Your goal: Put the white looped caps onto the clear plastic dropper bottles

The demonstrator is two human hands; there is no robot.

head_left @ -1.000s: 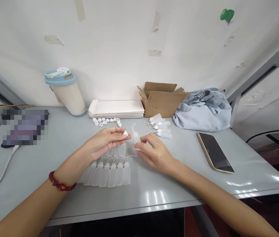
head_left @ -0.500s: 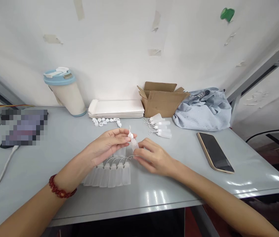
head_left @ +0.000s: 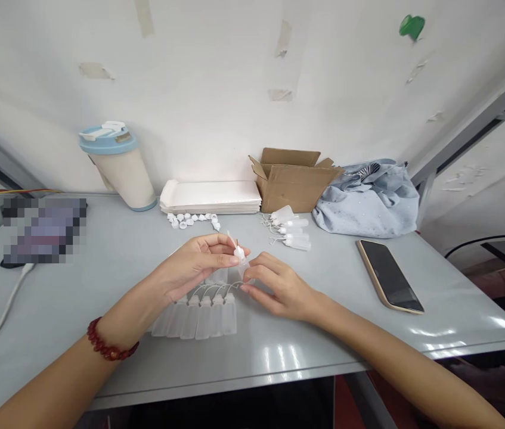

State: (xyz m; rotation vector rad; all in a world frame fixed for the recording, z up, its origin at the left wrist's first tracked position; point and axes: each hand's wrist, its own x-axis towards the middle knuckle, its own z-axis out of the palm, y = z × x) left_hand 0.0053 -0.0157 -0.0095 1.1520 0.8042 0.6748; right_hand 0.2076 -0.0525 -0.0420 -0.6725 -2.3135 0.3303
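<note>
Above the table's middle, a small translucent squeeze bottle [head_left: 244,270] is held tilted between both hands. My left hand [head_left: 196,262] pinches the white cap [head_left: 239,253] at its top with thumb and fingers. A thin pale strip and a thin reddish tip stick up there. My right hand [head_left: 279,286] is closed round the bottle's body, hiding its lower part. Beneath the hands lies a row of similar bottles [head_left: 205,320] with thin curved tails at their tops. The left hand and wrist partly cover this row.
Loose white caps [head_left: 189,220] lie before stacked white envelopes [head_left: 211,196]. More bottles [head_left: 296,231] lie by an open cardboard box [head_left: 294,187]. A tumbler [head_left: 122,170] and a screen device [head_left: 46,229] are left; pale blue cloth [head_left: 368,202] and a phone [head_left: 389,277] right.
The cap and bottle have shifted slightly downward and right in my fingers. The thin reddish tip now shows above the cap. Everything else on the table stays the same.
</note>
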